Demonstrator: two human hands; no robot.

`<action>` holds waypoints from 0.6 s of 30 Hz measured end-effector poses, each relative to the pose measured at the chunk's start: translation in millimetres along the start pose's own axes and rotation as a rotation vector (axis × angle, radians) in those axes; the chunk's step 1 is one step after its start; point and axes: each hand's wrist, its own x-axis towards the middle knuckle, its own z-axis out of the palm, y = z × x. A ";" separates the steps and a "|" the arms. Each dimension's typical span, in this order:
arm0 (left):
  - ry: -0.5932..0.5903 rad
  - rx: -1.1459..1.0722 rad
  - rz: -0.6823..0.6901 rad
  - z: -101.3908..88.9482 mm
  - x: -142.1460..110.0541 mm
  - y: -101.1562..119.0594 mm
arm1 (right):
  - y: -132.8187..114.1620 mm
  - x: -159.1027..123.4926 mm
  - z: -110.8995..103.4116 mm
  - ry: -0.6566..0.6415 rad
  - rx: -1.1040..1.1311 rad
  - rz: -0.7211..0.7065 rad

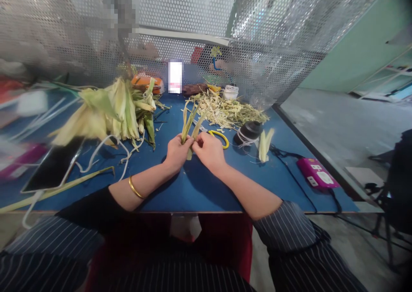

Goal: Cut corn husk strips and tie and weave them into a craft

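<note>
My left hand [177, 152] is closed around several narrow strips of corn husk [187, 122], which stand up above the fingers. Close against it, my right hand [209, 150] pinches another husk strip [198, 122] between thumb and fingers. The lower husk ends poke out between both hands. Yellow-handled scissors [222, 138] lie just behind my right hand, partly hidden by it. To the right sits a black spool [248, 132] wound with white thread, and beside it a small tied husk piece [265, 145].
A large heap of corn husks [119, 107] lies at the left, near a tablet or phone [53, 163] and a white cable [93, 157]. Husk scraps [225, 109] cover the back. A purple power strip [317, 173] is at right. A perforated metal screen [186, 9] stands behind.
</note>
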 end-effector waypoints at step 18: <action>0.026 0.131 0.101 1.0 0.0 -1.8 | 2.5 -1.7 8.7 0.024 -0.119 -0.012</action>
